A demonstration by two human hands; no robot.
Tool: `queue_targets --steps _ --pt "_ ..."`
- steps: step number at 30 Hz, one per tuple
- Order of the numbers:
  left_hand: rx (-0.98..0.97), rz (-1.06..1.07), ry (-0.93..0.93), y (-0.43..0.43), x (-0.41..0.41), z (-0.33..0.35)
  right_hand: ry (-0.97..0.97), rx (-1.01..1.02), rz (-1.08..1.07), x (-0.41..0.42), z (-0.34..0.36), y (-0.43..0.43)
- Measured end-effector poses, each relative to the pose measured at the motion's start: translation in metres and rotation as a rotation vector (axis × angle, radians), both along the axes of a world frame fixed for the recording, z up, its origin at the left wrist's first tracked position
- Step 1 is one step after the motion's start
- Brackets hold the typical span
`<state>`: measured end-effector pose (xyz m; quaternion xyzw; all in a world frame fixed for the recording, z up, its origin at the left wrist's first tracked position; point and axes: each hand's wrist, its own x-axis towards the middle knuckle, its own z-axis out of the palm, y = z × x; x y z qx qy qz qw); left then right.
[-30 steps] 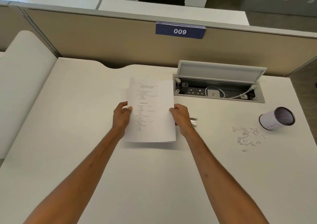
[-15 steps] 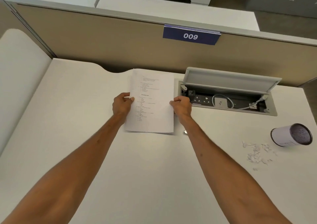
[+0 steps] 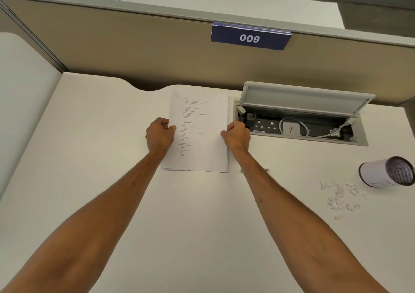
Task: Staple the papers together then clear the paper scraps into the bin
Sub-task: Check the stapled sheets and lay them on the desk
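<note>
A stack of printed white papers [image 3: 201, 131] is held upright-ish over the white desk, its lower edge near the surface. My left hand [image 3: 158, 135] pinches the left edge and my right hand [image 3: 237, 135] pinches the right edge. A small metallic stapler [image 3: 266, 170] lies on the desk, mostly hidden behind my right forearm. A pile of paper scraps [image 3: 339, 197] is scattered at the right. Just beyond it a small white bin with a dark mesh inside [image 3: 385, 172] lies on its side, its mouth facing right.
An open cable box [image 3: 301, 122] with sockets, a charger and cables is sunk into the desk right of the papers. A beige partition with a blue "009" tag [image 3: 250, 37] runs along the back. A neighbouring white desk [image 3: 24, 104] lies to the left.
Both hands carried the papers away from me toward the partition. The view shifted, so the stapler is now mostly hidden behind my right forearm.
</note>
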<state>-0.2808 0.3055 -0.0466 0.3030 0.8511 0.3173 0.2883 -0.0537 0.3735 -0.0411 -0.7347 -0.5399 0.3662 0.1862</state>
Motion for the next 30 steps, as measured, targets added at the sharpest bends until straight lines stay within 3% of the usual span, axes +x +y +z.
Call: queue_targets --steps 17,30 --pt "-0.033 -0.086 0.176 -0.016 0.007 0.000 -0.178 0.153 0.106 -0.002 0.000 -0.015" --pt "-0.051 -0.145 0.195 -0.024 0.010 0.003 -0.095 0.138 0.094 0.009 -0.003 -0.012"
